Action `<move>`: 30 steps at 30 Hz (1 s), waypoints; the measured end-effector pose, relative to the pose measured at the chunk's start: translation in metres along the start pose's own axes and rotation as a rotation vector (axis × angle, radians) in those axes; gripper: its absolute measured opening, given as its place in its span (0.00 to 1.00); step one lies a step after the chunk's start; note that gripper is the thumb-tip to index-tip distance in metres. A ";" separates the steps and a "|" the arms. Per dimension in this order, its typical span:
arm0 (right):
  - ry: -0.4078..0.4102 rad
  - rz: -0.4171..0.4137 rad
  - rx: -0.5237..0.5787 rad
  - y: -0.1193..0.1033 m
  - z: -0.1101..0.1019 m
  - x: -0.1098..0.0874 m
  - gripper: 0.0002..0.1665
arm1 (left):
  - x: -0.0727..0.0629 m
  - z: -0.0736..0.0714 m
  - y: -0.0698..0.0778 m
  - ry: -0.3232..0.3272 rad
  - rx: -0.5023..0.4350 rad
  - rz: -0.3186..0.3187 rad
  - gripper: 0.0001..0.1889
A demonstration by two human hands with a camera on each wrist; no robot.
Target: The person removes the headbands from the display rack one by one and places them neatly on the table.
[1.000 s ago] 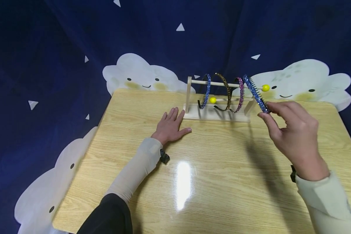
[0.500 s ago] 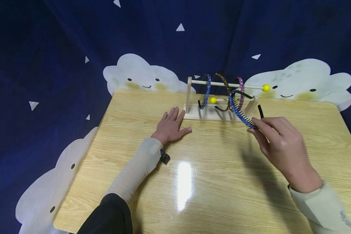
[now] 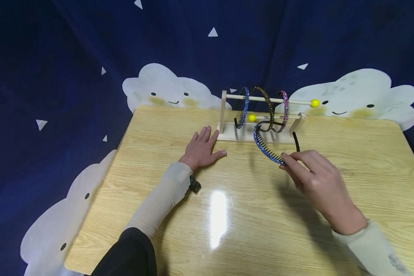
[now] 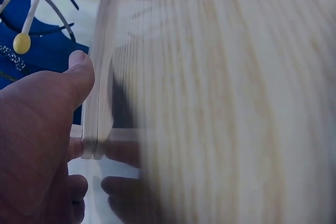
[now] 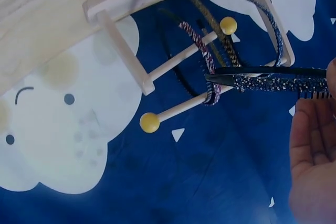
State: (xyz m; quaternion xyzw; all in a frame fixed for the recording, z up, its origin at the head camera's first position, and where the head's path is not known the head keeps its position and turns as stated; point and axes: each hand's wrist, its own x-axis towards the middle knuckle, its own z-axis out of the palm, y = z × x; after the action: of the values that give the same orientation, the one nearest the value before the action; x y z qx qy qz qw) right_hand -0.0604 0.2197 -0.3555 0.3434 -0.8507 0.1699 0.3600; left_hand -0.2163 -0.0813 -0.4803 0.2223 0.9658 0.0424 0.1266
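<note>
My right hand pinches a glittery blue toothed headband between thumb and fingers. The headband is raised over the table, in front of a wooden rack, with its black tips pointing back. Three headbands hang on the rack's upper rod: a blue one on the left, a brown-gold one in the middle and a pink one on the right. Flat on the table lies my left hand, fingers spread, fingertips close to the rack base's left end. In the left wrist view its thumb is extended.
The upper rod ends at the right in a yellow ball. A lower rod has its yellow ball toward the left. The rack stands near the back of the wooden table, before a dark blue cloth with clouds.
My right hand has brought the blue headband down, left and toward me, away from the rod's end, turning it so its curve shows. The left hand has stayed still.
</note>
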 end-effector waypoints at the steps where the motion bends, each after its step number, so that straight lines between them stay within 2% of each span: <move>1: 0.001 -0.010 0.003 -0.001 0.001 0.000 0.23 | 0.000 0.000 0.000 0.000 -0.001 -0.001 0.47; 7: 0.028 -0.053 0.026 -0.010 0.005 0.001 0.22 | 0.000 0.000 -0.001 0.004 -0.006 -0.002 0.47; 12: 0.009 -0.078 0.053 -0.012 0.012 -0.004 0.21 | 0.000 0.000 -0.001 0.007 -0.014 -0.001 0.48; 17: -0.045 -0.102 0.075 -0.009 0.023 -0.016 0.20 | -0.001 0.000 -0.001 0.008 -0.014 0.000 0.47; 30: -0.204 -0.189 0.100 0.008 0.046 -0.040 0.25 | 0.000 0.000 0.000 0.014 -0.004 0.007 0.47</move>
State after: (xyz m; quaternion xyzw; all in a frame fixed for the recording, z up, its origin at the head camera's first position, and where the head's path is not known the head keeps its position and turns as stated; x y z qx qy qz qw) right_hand -0.0683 0.2190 -0.4164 0.4548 -0.8373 0.1419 0.2684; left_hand -0.2163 -0.0812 -0.4803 0.2251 0.9658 0.0465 0.1201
